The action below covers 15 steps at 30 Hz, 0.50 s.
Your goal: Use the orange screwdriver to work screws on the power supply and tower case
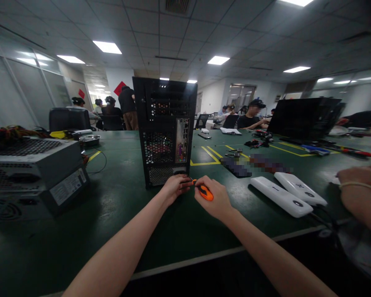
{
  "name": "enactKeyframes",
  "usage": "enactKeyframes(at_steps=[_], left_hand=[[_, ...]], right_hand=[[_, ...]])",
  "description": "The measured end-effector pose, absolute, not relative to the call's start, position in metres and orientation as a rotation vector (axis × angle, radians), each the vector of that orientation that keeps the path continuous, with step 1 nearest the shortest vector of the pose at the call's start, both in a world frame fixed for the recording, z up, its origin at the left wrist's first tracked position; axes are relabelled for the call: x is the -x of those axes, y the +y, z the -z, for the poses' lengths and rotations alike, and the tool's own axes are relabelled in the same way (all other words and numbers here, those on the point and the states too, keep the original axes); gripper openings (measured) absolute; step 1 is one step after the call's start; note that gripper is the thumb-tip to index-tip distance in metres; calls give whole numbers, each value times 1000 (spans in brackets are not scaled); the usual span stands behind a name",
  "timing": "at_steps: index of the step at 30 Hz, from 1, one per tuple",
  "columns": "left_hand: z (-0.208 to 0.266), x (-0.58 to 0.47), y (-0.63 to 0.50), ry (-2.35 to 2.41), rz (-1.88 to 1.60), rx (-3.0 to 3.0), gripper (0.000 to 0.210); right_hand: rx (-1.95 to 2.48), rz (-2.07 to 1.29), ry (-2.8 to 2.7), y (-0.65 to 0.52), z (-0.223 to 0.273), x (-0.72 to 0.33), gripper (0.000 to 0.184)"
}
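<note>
A black computer case [160, 136] stands upright on the green table with its rear panel facing me. My right hand [212, 196] is closed around an orange and black screwdriver [207, 193], just right of the case's lower corner. At that lower corner, my left hand [175, 187] has its fingers drawn together near the screwdriver's front end. What lies between the left fingertips is too small and partly hidden to make out. The two hands almost meet in front of the case.
Grey power supplies [34, 173] are stacked at left, near a metal bowl [89, 140]. To the right lie white power banks [281, 196], a dark phone-like slab [236, 166] and cables [256, 140]. Another person's arm [358, 194] rests at far right, below a second black case [303, 117].
</note>
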<state>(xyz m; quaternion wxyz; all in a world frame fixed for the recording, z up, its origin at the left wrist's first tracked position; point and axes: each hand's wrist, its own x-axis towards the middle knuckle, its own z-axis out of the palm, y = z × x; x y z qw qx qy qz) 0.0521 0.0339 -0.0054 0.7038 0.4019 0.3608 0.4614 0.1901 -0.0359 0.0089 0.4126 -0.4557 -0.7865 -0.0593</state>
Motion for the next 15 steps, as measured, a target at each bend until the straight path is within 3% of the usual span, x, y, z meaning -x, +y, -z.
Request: enactKeyframes(at_steps=[15], left_hand=[[4,-51,32,834,-1036,-898,23]], right_hand=[[1126,301,-1994,-32,-7,-193,6]])
